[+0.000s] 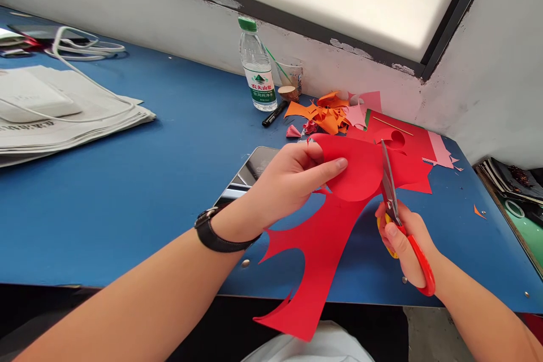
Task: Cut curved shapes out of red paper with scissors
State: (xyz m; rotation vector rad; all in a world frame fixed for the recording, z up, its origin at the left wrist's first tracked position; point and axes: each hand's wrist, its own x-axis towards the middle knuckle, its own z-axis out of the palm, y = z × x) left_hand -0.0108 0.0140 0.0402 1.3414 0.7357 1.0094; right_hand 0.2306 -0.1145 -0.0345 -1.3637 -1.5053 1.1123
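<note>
My left hand (292,181) pinches a sheet of red paper (326,237), thumb on top of a rounded part of it. The sheet hangs down over the near edge of the blue table (127,198) and has curved pieces cut out of it. My right hand (403,243) grips scissors (392,198) with red and yellow handles. Their blades point away from me and lie against the right side of the rounded red part. A black watch sits on my left wrist.
A water bottle (257,68), a plastic cup (291,74), a black marker (275,114) and orange, pink and red scraps (335,113) lie at the back. A tablet (250,172) sits under my left hand. Newspapers (63,119) and white cables lie at left.
</note>
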